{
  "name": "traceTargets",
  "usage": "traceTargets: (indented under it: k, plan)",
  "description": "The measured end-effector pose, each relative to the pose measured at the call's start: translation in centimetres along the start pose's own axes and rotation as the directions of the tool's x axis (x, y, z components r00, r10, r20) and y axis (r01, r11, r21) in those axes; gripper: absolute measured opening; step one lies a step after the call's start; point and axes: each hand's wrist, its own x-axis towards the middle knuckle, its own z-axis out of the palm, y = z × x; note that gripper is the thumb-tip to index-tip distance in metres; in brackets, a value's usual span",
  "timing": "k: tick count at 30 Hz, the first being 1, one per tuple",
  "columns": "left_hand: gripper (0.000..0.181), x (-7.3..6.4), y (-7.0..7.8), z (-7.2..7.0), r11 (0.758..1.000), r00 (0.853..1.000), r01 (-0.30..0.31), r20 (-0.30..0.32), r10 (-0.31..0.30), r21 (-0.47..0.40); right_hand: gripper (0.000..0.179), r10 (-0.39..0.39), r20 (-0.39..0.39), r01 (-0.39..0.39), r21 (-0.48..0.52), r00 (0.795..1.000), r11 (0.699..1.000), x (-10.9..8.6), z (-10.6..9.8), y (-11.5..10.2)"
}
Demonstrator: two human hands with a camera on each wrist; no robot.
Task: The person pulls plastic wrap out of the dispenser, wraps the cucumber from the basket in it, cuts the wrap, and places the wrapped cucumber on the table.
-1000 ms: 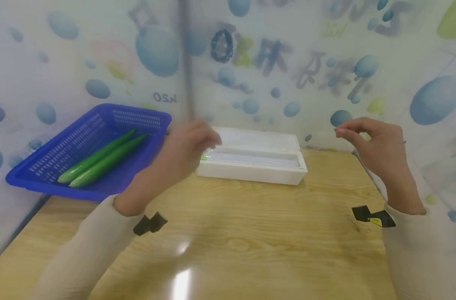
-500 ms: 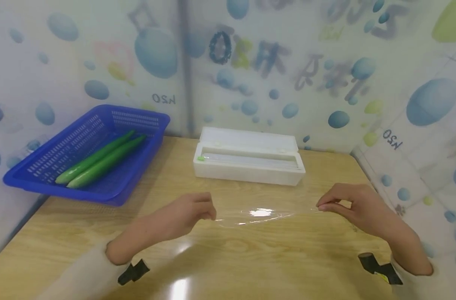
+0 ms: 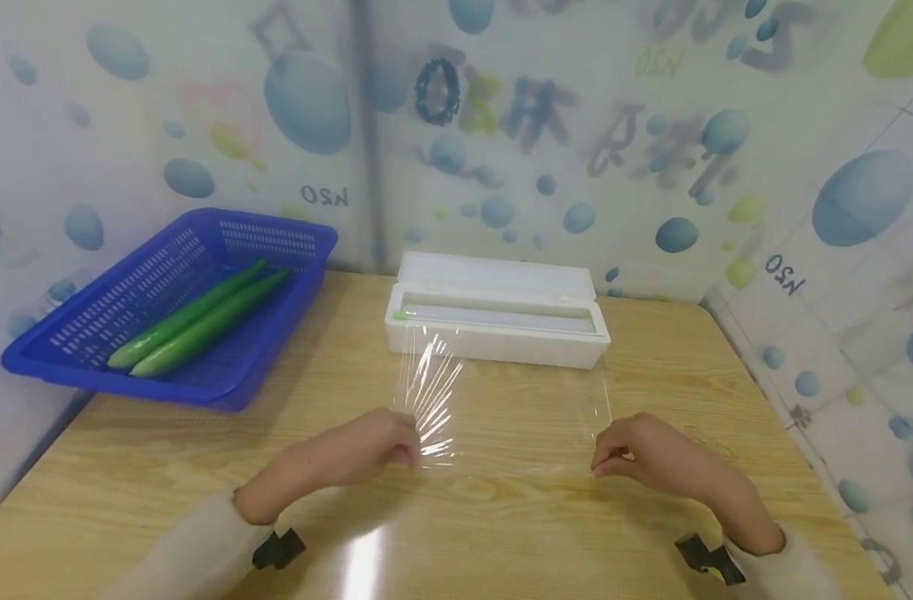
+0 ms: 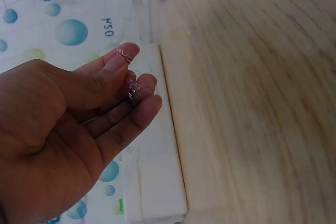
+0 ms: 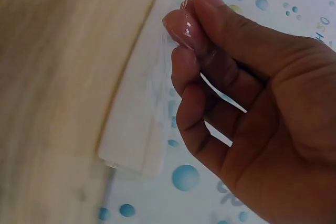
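Note:
A sheet of clear plastic wrap (image 3: 437, 400) stretches from the white dispenser box (image 3: 494, 343) toward me, low over the wooden table. Its near left corner is pinched by my left hand (image 3: 362, 446), and the crinkled film shows at the thumb and fingertips in the left wrist view. On the other side my right hand (image 3: 655, 454) pinches the near right corner between thumb and index finger. In the right wrist view, film lies over the index fingertip (image 5: 184, 29). The box lid (image 3: 494, 277) stands raised at the back, and a green slider (image 3: 400, 316) sits at the box's left end.
A blue plastic basket (image 3: 231, 392) stands at the left of the table, holding two long green cucumbers (image 3: 202, 321). Behind the box rises a wall (image 3: 456, 225) with a bubble pattern; another wall (image 3: 869, 333) borders the table's right side.
Both hands have come down and toward me from near the box, drawing the plastic wrap out over the table. The right hand has also shifted left. Basket and box stay put.

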Motion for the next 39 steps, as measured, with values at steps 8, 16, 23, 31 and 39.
traceTargets:
  k: [8, 16, 23, 31, 39]
  plan:
    - [0.018, -0.6, -1.0, 0.9, 0.998, 0.998, 0.059, 0.039, -0.058, -0.014, 0.013, 0.064, 0.026, -0.064, -0.01, 0.998, 0.998, 0.2, 2.2, 1.1]
    - [0.017, -0.9, -1.7, 1.9, 1.0, 1.0, 0.011, 0.024, -0.011, -0.012, 0.018, 0.006, 0.019, -0.006, 0.03, 1.0, 1.0, -0.1, 3.4, 1.7]
    - [0.017, -0.8, -1.6, 2.2, 0.999, 0.999, 0.022, 0.023, -0.023, 0.035, 0.016, 0.026, 0.042, -0.03, 0.085, 0.999, 0.996, -0.5, 4.1, 2.1]
    - [0.014, -0.5, -1.0, 2.1, 0.987, 0.997, 0.049, 0.044, -0.057, 0.156, 0.015, 0.07, 0.03, -0.074, 0.132, 0.997, 0.989, -0.5, 4.6, 2.8]
    - [0.018, -0.8, -0.6, 2.0, 0.981, 0.989, 0.114, 0.073, -0.126, 0.155, 0.007, 0.168, -0.003, -0.163, 0.236, 0.986, 0.958, -0.4, 5.2, 3.5]
